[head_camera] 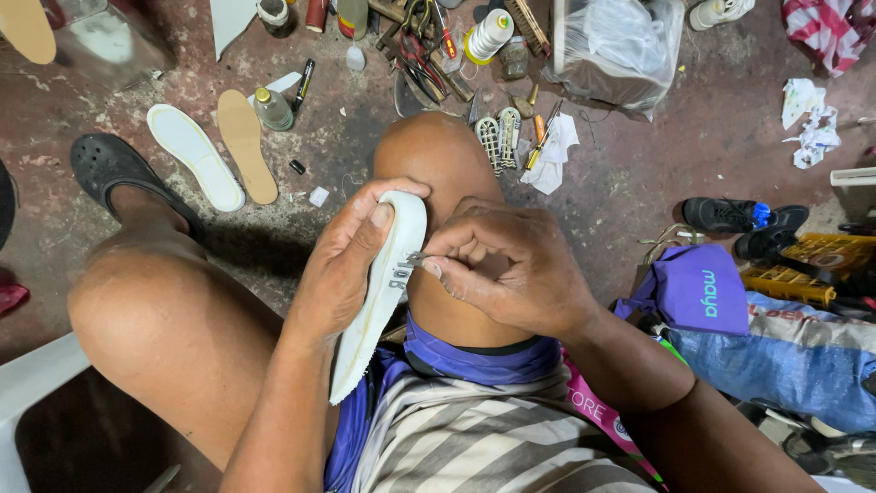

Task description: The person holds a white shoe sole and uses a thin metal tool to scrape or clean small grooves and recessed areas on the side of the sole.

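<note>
I see the concrete floor (639,173) filling the view, stained and littered. Both my bare knees rise over it, and the white insole (383,292) stands on edge between them, above my striped shorts (474,438), its toe end up and its heel end down toward my lap. My left hand (342,269) is clenched round the upper part of the insole: the thumb lies flat along the near face, the other fingers wrap behind the far edge. My right hand (511,269) is closed in a pinch, its fingertips (436,267) touching the insole's right edge at mid-length, just beside the left thumb; whatever small item they grip is too small to identify. On the floor to the left lie a black clog (105,164), a white sole (193,153) and a tan sole (245,141) side by side. A purple bag (698,290) sits at right. Tools (429,46) and a thread spool (488,35) are clustered beyond my knee.
</note>
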